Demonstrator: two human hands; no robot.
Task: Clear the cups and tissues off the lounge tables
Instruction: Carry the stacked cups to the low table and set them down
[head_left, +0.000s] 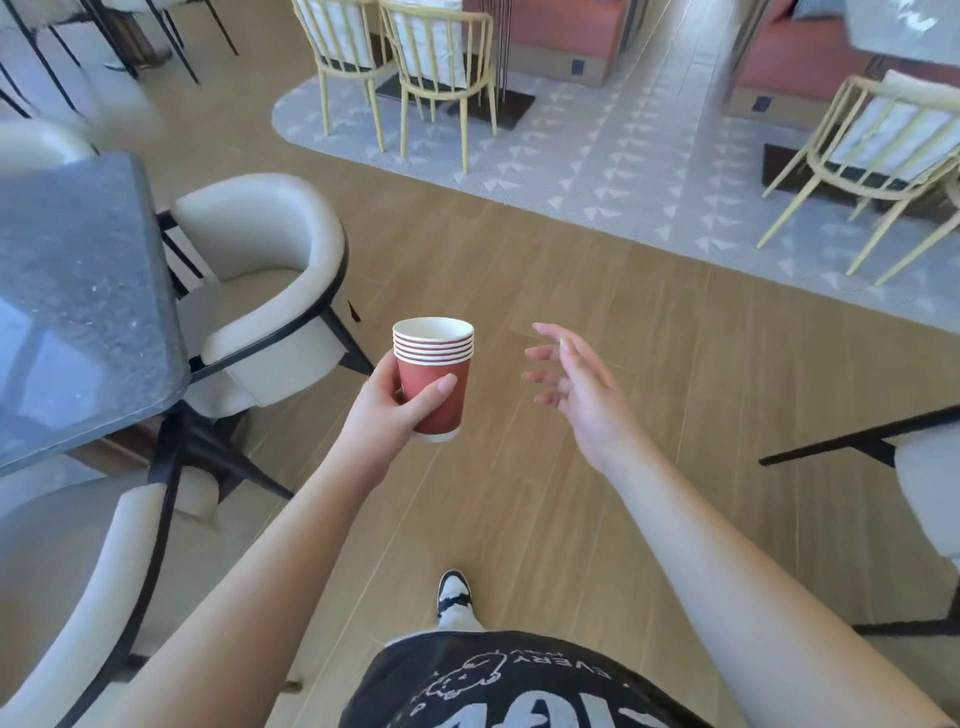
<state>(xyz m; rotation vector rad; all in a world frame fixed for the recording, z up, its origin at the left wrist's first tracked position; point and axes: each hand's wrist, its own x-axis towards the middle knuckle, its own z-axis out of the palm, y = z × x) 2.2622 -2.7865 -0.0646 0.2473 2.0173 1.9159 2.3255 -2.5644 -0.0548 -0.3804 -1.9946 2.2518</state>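
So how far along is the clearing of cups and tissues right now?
Partly done, it seems. The left hand holds a stack of red paper cups, several rims nested together, so cups have been gathered. The right hand is open and empty. The visible part of the dark table shows no cups or tissues. The stack still needs disposing of; other tables are mostly out of view.

I see a bright, evenly lit room, daylight by the look of it. The dark tabletop (78, 312) on my left carries pale sheen and reflections near its lower corner. Shadows on the wood floor (571, 493) are soft and faint. The wide lens bends straight lines toward the edges, and the far chairs (436, 78) look slightly smeared. The top-left corner is blurred; the centre is reasonably sharp.
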